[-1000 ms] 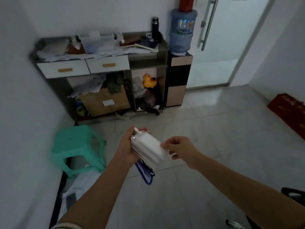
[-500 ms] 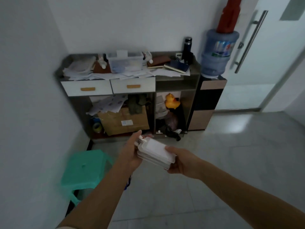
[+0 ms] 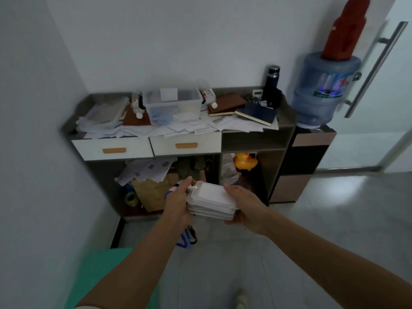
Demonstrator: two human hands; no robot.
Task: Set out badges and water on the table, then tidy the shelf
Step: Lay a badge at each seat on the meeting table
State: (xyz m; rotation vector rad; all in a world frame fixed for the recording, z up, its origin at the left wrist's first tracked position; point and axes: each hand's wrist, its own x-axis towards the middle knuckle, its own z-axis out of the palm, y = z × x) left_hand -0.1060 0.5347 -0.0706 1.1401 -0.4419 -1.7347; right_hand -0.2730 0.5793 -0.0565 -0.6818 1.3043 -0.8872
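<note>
Clearly, the stack of white badges [image 3: 211, 200] sits at the frame's centre, gripped by the left hand [image 3: 178, 202] and right hand [image 3: 244, 206] from both sides, before the cluttered shelf [image 3: 254, 141] above.

Smooth white plastic badges [image 3: 211, 198], glossy tiled floor [image 3: 334, 230] (light reflecting), crumpled paper [image 3: 147, 169], translucent plastic bin [image 3: 172, 105].
</note>
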